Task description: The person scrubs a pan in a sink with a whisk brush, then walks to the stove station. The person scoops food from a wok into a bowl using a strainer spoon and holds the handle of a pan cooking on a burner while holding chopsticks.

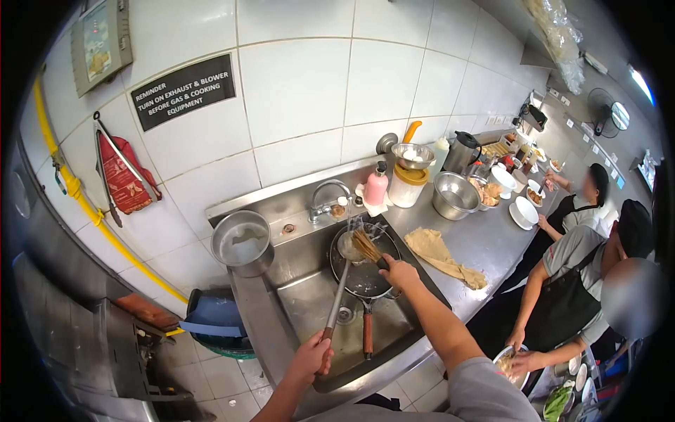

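Tiled wall (295,91), sink (294,299), pan (364,281) possibly soapy.

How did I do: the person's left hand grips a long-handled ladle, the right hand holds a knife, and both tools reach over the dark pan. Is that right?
Not quite: the head view shows the right hand holding a bristled brush, not a knife. The left hand does grip a long-handled ladle, and both tools reach over the dark pan.

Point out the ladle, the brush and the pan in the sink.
Ladle (339,293): head view, on its metal shaft.
Brush (366,246): head view, on its bristles.
Pan (365,281): head view, on its dark inside.
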A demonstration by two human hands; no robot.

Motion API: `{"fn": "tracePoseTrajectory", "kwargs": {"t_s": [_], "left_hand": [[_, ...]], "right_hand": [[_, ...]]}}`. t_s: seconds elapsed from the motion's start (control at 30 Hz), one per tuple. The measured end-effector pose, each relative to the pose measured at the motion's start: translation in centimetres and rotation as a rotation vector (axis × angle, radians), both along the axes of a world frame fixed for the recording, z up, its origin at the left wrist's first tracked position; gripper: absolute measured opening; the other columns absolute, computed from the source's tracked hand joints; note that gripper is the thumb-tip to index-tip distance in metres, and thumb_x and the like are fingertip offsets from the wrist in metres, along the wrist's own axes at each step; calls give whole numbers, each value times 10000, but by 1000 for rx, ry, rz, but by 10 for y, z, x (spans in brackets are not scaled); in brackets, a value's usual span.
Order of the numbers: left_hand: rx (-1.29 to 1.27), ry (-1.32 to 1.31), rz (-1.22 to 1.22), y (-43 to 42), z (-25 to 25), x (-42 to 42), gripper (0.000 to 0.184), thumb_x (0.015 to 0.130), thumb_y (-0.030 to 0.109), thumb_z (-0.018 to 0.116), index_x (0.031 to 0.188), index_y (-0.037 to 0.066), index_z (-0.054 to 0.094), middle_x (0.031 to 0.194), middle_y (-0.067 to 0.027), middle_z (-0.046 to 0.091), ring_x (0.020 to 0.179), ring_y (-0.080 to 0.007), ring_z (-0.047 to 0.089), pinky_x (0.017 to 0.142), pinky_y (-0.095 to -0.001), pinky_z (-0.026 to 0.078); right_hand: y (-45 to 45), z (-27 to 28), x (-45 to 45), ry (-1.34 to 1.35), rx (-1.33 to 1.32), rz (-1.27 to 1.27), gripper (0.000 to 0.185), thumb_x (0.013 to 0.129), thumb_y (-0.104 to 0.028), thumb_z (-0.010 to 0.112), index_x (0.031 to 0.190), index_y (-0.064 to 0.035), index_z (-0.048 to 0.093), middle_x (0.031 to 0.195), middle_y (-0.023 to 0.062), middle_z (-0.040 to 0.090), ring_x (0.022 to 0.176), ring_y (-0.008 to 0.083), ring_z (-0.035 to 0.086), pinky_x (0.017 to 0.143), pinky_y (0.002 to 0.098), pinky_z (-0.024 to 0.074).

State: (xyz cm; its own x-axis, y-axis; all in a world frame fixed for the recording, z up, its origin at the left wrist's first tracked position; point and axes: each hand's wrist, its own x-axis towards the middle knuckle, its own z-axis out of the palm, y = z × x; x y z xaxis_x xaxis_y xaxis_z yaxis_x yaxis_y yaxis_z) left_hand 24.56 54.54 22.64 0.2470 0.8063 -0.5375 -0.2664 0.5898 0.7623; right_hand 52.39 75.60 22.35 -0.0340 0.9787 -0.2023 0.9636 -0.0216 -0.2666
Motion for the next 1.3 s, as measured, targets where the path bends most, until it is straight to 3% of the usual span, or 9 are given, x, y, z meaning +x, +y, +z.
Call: {"fn": "tracePoseTrajectory", "kwargs": {"t_s": [0.1, 0.47, 0.57, 0.63, 0.73, 0.8, 0.83, 0.93, 1.3], "left_hand": [[67, 76, -17, 0, -5, -8, 417, 943, 178, 460, 1349, 120, 384, 735, -20, 511, 455, -91, 461, 386, -243, 411], [146, 239, -101, -15, -7, -50, 482, 937, 185, 483, 1398, 155, 343, 752, -5, 509, 461, -77, 454, 392, -233, 403], [244, 431, -166, -18, -4, -67, 463, 903, 182, 527, 1351, 138, 415, 786, -51, 565, 510, -159, 544, 455, -289, 455], [852, 1047, -165, -16, -1, -78, 415, 850, 171, 578, 1254, 102, 511, 855, -112, 607, 647, -264, 616, 569, -357, 494], [974, 1335, -96, -7, 30, -92, 406, 781, 136, 598, 1185, 119, 561, 894, -130, 606, 748, -322, 614, 652, -407, 498], [1002, 1403, -53, 5, 36, -100, 380, 770, 134, 608, 1148, 120, 577, 888, -115, 605, 744, -313, 615, 646, -405, 497], [1018, 1462, -12, 10, 37, -101, 355, 758, 133, 619, 1111, 120, 593, 882, -101, 604, 740, -303, 616, 639, -403, 496], [991, 1576, -68, 22, 37, -110, 343, 753, 127, 623, 1096, 128, 605, 845, -86, 589, 740, -284, 613, 613, -393, 488], [1131, 1807, -41, 24, 19, -104, 375, 721, 118, 618, 1094, 166, 615, 754, -55, 521, 662, -250, 577, 557, -388, 458]], "right_hand": [[-10, 12, 1, 2, -183, 84, 610, 825, -422, 590, 1361, -221, 377, 1096, 173, 617, 1017, 340, 590, 844, 444, 478], [-49, 37, 6, -152, -77, 73, 608, 799, -381, 634, 1345, -249, 403, 1119, 189, 602, 1028, 343, 586, 874, 432, 466], [-54, 56, 19, 1, 123, -99, 650, 777, -388, 655, 1346, -204, 400, 1113, 188, 600, 1028, 358, 575, 868, 424, 456], [-65, 73, 16, 98, 216, -194, 665, 771, -381, 664, 1348, -188, 397, 1171, 193, 574, 1059, 349, 563, 876, 422, 452], [-75, 84, 5, 247, 343, -240, 667, 770, -364, 661, 1343, -152, 394, 1158, 204, 577, 1045, 362, 565, 870, 425, 451], [-78, 75, 0, 215, 552, 20, 668, 777, -360, 656, 1348, -146, 383, 1099, 213, 601, 1006, 371, 581, 864, 435, 452], [-74, 76, 0, 110, 379, 56, 676, 791, -353, 642, 1366, -151, 350, 1079, 202, 610, 1000, 364, 584, 852, 441, 457], [-56, 89, 0, 25, 174, -87, 680, 804, -353, 628, 1383, -178, 318, 1088, 195, 605, 996, 355, 586, 835, 443, 466], [-21, 79, 27, 141, 240, 29, 652, 809, -356, 625, 1373, -183, 346, 1059, 196, 619, 978, 362, 591, 827, 435, 467]]}}
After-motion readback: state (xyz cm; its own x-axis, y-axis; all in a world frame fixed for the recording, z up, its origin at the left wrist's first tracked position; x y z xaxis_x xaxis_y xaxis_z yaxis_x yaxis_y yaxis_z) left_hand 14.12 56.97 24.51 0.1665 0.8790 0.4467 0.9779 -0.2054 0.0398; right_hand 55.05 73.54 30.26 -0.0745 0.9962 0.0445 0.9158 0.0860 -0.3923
